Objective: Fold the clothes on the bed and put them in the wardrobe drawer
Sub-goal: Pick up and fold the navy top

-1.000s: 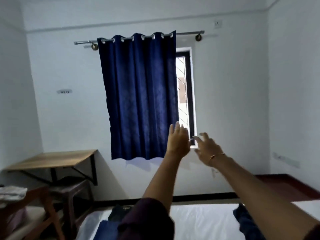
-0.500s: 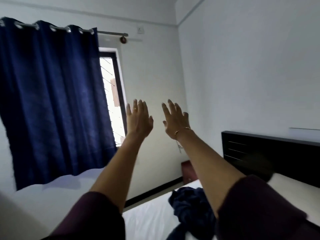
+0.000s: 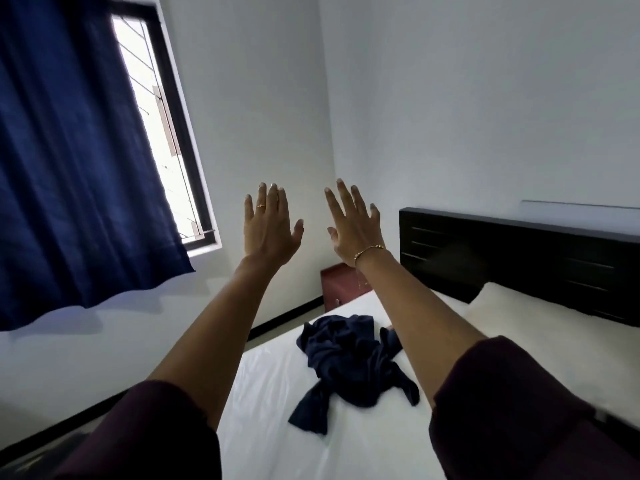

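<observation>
The clothes [image 3: 349, 365], a dark blue crumpled heap, lie on the white bed [image 3: 277, 427], below and between both raised arms. The left hand [image 3: 268, 230] is at about 11 o'clock from the heap, the right hand [image 3: 353, 226] at 12 o'clock; both are well apart from it, fingers straight and spread, holding nothing. A black headboard [image 3: 519, 261] stands at 2 o'clock, a blue curtain [image 3: 76, 168] at 10 o'clock. The reddish thing [image 3: 341, 282] behind is perhaps a bedside table.
</observation>
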`<state>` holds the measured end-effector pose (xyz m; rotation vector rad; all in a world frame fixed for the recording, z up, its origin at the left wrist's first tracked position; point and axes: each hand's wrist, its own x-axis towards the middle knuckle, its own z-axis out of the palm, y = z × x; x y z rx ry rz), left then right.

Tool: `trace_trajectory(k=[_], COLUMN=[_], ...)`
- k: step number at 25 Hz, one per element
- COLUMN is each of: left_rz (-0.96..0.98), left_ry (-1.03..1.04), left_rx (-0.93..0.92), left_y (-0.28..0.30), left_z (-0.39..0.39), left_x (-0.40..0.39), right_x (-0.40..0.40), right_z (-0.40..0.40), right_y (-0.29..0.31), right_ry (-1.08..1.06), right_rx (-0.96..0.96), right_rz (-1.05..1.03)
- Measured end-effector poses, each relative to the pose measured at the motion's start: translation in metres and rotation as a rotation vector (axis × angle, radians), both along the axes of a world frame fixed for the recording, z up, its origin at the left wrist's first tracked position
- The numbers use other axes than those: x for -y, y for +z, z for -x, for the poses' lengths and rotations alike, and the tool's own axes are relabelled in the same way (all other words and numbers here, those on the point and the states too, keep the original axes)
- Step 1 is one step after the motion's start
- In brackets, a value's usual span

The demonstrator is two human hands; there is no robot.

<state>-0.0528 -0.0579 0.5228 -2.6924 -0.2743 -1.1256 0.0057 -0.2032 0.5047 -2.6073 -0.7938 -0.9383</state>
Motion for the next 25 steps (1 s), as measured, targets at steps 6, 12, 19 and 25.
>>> trace_trajectory(k=[6, 12, 19, 25], left_rz=[0.115, 0.183, 0.345, 0.521], left_ry=[-0.004, 0.021, 0.119, 0.276], left_rx=[-0.150, -0.340, -0.538, -0.713], left_y=[-0.078, -0.174, -0.311, -0.427], left_z=[-0.066, -0.168, -0.275, -0.310], left_x=[0.004, 0.010, -0.011, -0.032], right_x=[0.015, 0.014, -0.011, -0.048], right_z=[-0.063, -0.163, -0.266, -0.333], right_y=[-0.080, -0.181, -0.333, -0.445], right_ry=[-0.008, 0.044, 0.141, 0.232], right_rx=[-0.197, -0.422, -0.787, -1.085], right_rz=[0.011, 0.104, 0.255, 0.235])
